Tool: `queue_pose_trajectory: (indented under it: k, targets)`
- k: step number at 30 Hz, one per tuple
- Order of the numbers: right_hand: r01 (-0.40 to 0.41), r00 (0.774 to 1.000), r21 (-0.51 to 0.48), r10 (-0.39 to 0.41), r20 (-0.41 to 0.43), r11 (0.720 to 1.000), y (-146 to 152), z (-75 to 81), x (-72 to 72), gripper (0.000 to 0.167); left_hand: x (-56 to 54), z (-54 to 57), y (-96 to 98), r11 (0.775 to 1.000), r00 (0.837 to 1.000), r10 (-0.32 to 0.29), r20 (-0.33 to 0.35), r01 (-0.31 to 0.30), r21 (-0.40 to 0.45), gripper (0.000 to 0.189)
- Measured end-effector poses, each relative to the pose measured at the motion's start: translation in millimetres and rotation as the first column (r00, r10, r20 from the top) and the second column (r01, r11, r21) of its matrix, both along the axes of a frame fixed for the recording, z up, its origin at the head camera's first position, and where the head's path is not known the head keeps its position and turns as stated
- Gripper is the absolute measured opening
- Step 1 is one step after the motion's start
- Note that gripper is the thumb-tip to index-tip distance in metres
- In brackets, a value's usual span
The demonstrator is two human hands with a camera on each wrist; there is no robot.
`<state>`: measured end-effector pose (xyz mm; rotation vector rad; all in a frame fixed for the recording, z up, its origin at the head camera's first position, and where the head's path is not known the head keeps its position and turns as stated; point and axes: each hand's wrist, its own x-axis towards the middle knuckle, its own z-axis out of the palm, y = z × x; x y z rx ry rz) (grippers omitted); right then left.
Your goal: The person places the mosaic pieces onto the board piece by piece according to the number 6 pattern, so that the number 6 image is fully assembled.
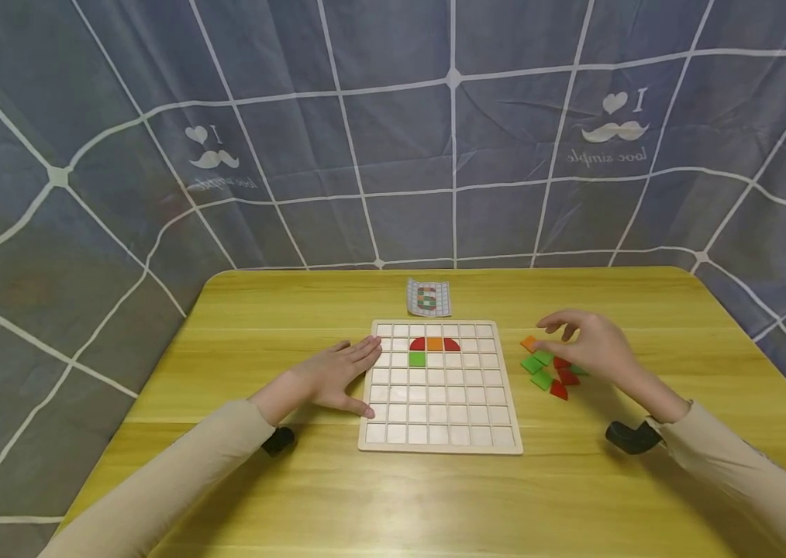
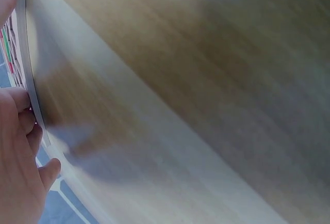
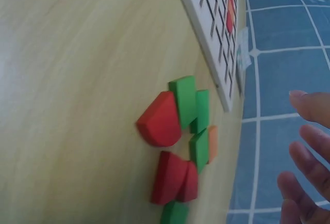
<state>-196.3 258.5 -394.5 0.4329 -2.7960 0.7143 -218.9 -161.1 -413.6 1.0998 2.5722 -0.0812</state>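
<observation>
A pale gridded board [image 1: 435,415] lies on the table. Set in its upper cells are an orange square [image 1: 434,343] between two red rounded pieces [image 1: 418,343], and a green square [image 1: 417,359] below the left one. My left hand [image 1: 340,377] rests at the board's left edge, fingers extended and thumb spread toward the near part of that edge. To the right of the board, my right hand [image 1: 591,345] hovers over loose pieces: green ones [image 1: 542,380], red ones [image 3: 161,121] and an orange one [image 1: 529,342]. In the right wrist view its fingertips are apart with nothing between them.
Behind the board lies a small printed card [image 1: 429,299] with a coloured pattern on a grid. A grey-blue curtain [image 1: 400,155] with white lines hangs beyond the far edge of the wooden table [image 1: 435,504].
</observation>
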Motion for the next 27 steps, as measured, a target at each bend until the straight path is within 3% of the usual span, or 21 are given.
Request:
queue_pose_trajectory:
  k: [12, 22, 27]
  targets:
    - [0.111, 0.989, 0.040, -0.114, 0.091, 0.993, 6.1, -13.6, -4.9, 0.042, 2.4, 2.5, -1.0, 1.000, 1.000, 0.001, -0.002, -0.001, -0.001, 0.106]
    - [0.155, 0.952, 0.112, -0.179, 0.247, 0.982, 1.6, -18.5, -15.9, 0.050, 1.9, 1.6, -0.7, 1.000, 1.000, 0.008, 0.007, -0.008, -0.004, 0.106]
    - [0.173, 0.937, 0.130, -0.204, 0.284, 0.976, -0.2, -19.6, -17.3, 0.053, 0.6, 0.6, 0.1, 1.000, 1.000, 0.002, -0.001, -0.002, -0.008, 0.106]
